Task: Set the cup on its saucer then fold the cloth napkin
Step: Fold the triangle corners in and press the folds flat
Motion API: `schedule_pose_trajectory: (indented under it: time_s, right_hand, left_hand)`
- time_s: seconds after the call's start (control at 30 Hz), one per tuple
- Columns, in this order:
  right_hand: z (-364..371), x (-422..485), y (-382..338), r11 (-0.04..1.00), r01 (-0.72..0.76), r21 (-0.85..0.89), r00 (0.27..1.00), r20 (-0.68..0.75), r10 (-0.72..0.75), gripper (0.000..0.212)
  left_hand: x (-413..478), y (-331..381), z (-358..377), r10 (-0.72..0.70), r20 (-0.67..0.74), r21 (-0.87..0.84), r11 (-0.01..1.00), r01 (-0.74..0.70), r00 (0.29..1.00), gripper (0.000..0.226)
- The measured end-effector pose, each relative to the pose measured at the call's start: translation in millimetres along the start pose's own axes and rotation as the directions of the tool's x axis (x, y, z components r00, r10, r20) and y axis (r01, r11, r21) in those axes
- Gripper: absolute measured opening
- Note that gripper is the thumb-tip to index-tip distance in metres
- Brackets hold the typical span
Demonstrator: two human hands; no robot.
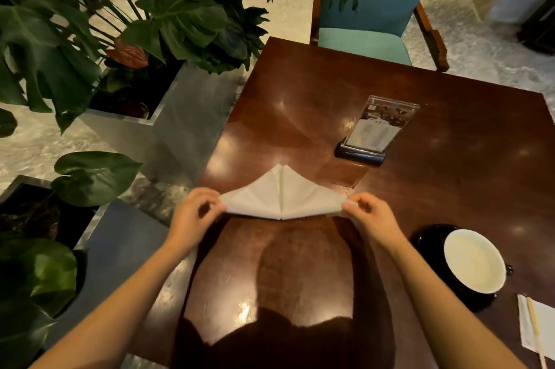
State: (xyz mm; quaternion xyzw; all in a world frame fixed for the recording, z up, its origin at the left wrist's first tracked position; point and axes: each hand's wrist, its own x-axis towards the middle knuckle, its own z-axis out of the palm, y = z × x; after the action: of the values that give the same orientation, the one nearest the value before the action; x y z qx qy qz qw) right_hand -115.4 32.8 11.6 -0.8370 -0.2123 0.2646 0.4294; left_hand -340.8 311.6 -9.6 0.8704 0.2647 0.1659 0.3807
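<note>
Your left hand (195, 215) pinches the left corner of the white cloth napkin (282, 197), fingers curled. Your right hand (369, 218) pinches the right corner the same way. The napkin lies mid-frame on the wooden table (300, 83), folded into a peak with a centre seam. At lower right the cup (474, 260) sits on its black saucer (426, 239).

Glossy wood table (450, 194), matt white cloth napkin (270, 197).
</note>
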Motion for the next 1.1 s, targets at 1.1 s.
schedule_pose_trajectory:
  time_s: [1.1]
  right_hand:
    - [108.4, 55.7, -25.4, 0.985, -0.053, -0.163, 0.998, 0.009, 0.056, 0.008]
  left_hand:
    - [33.1, 40.7, 88.5, -0.131, 0.210, 0.010, 0.991, 0.132, 0.969, 0.015]
